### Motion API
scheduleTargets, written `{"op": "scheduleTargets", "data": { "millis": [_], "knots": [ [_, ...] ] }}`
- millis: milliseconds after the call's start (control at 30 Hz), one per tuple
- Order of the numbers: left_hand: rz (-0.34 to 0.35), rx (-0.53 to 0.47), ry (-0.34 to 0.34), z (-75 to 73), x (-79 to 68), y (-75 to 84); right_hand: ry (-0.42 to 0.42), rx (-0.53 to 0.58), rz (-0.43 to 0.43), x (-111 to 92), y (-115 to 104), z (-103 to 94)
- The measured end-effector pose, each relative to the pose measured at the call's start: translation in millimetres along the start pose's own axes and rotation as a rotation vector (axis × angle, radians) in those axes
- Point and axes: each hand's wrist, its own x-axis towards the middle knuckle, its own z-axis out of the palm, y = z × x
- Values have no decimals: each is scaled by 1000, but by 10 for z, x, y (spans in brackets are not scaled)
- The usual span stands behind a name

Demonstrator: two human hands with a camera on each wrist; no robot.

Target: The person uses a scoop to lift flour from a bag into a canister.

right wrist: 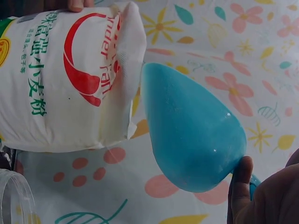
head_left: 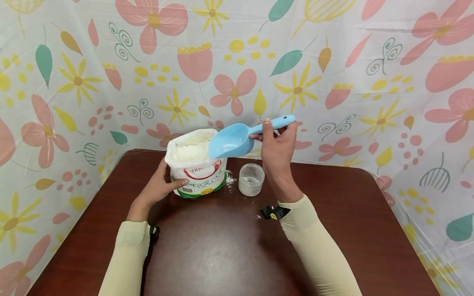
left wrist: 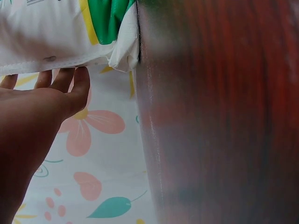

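Note:
An opened white flour bag (head_left: 203, 170) with red and green print stands at the table's back left, filled high with white flour (head_left: 190, 152). My left hand (head_left: 157, 185) holds its left side, the thumb lying across the front; the left wrist view shows the other fingertips against the bag (left wrist: 46, 37). In my right hand (head_left: 279, 154) is the handle of a light blue scoop (head_left: 231, 142), raised above the table. Its tip overlaps the bag's right rim in the head view, and its visible inside looks bare. The right wrist view shows the scoop's rounded underside (right wrist: 194, 130).
A small clear jar (head_left: 252, 181) stands right of the bag, below the scoop, with some whitish matter inside. Spilled flour (head_left: 230, 181) dusts the dark wooden table (head_left: 211, 255) between them. Behind the table hangs a flower-patterned sheet (head_left: 233, 49).

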Motion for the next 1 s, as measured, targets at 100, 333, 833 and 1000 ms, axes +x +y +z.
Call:
{"op": "scheduleTargets", "data": {
  "millis": [100, 333, 833, 1000],
  "knots": [
    [-2, -1, 2, -5, 1, 4, -10, -9, -7, 10, 15, 29],
    [7, -11, -2, -4, 9, -6, -38, -59, 2, 19, 59, 83],
    [27, -48, -24, 0, 5, -21, -169, -224, -60, 4, 123, 119],
    [16, -42, -14, -5, 5, -13, -189, -284, -87, -7, 89, 159]
  ]
}}
